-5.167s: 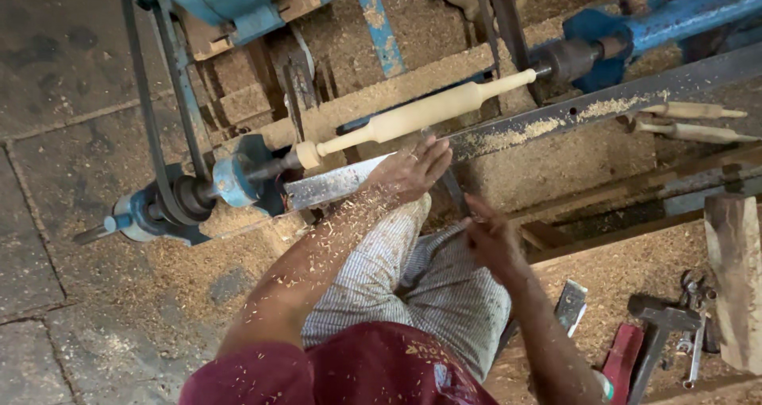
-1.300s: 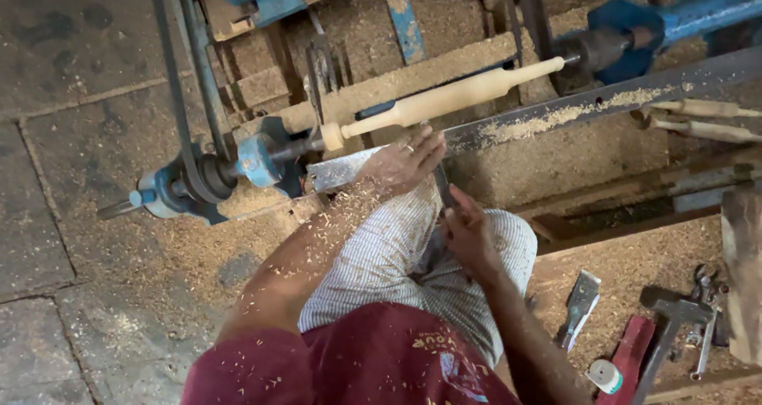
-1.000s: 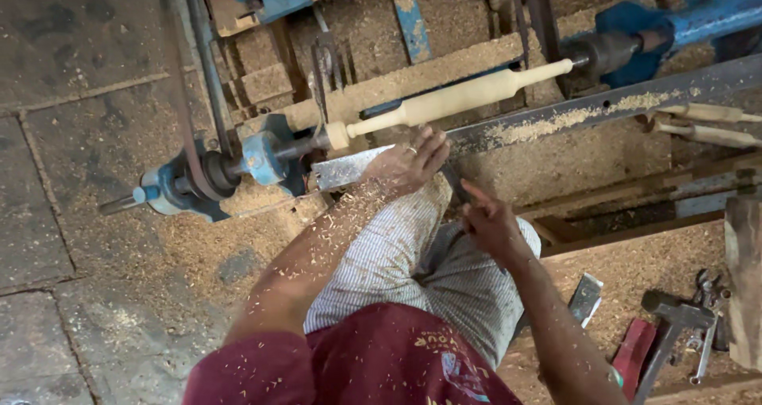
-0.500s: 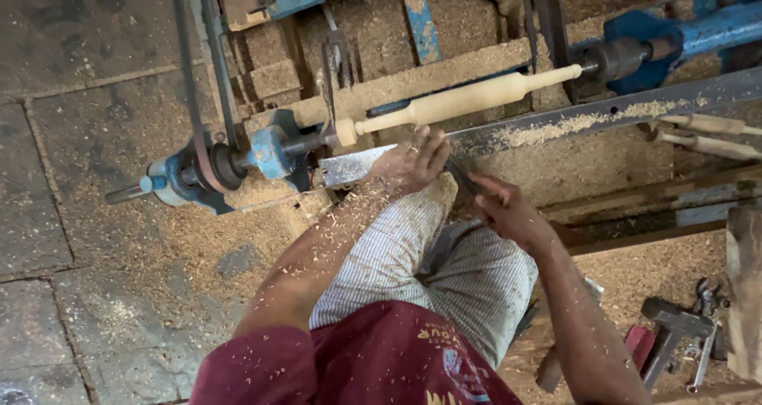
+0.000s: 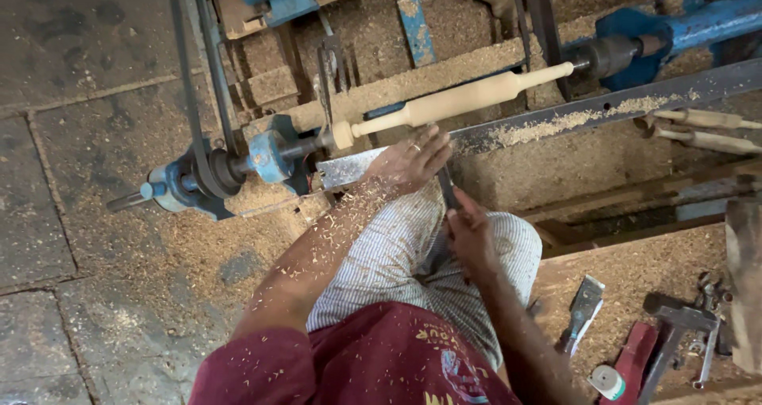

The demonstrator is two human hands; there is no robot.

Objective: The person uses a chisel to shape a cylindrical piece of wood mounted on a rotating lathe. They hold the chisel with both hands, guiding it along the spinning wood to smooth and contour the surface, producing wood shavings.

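Two hands work one chisel [image 5: 446, 189] at the tool rest [image 5: 556, 119] just below the wooden spindle [image 5: 460, 99]: left hand [image 5: 409, 163] pressing it flat, right hand [image 5: 468, 238] clamped on its handle; loose grip risks a catch.

Chisel [image 5: 446, 189] blade mostly hidden between left hand [image 5: 409, 163] and right hand [image 5: 470, 234]

Even, soft daylight; faint shadows under the lathe [image 5: 262, 155]; no glare; slight motion blur, mild edge distortion.
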